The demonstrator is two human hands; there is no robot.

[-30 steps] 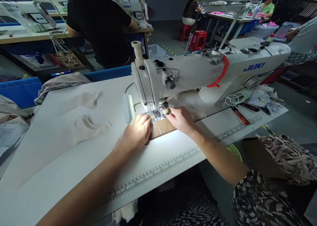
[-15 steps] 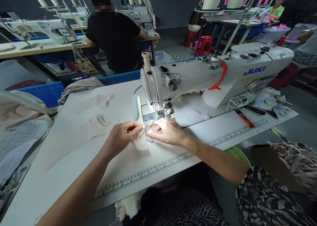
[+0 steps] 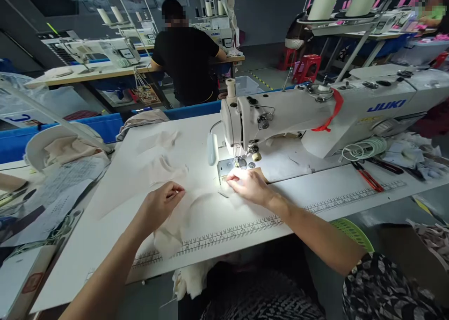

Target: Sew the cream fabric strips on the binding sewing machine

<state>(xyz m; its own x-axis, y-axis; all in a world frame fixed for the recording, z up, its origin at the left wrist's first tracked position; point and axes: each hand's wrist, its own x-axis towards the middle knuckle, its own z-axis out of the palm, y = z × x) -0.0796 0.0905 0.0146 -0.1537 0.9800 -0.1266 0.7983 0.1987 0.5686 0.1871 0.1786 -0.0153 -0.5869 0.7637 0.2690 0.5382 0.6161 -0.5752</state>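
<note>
Pale sheer fabric (image 3: 170, 236) trails beneath my left hand (image 3: 163, 203), whose thumb and fingers pinch its edge left of the sewing machine (image 3: 233, 123). Beside the metal needle plate (image 3: 226, 165), my right hand (image 3: 247, 184) has its fingertips pressed together; what they hold is too small to make out. A small dark metal piece (image 3: 223, 194) rests on the white table (image 3: 196, 217) just left of that hand. More thin pale pieces (image 3: 166, 168) lie farther left on the tabletop.
Red-handled snips (image 3: 367, 176), a coiled pale green cord (image 3: 365, 149) and scraps (image 3: 410, 156) sit at the right. Papers (image 3: 66, 189) lie at the left edge. A printed ruler (image 3: 228, 236) runs along the front. A person in black (image 3: 185, 62) sits beyond.
The view has turned left. My left hand has moved away from my right hand, leftward, with fabric beneath it. My right hand remains near the needle plate.
</note>
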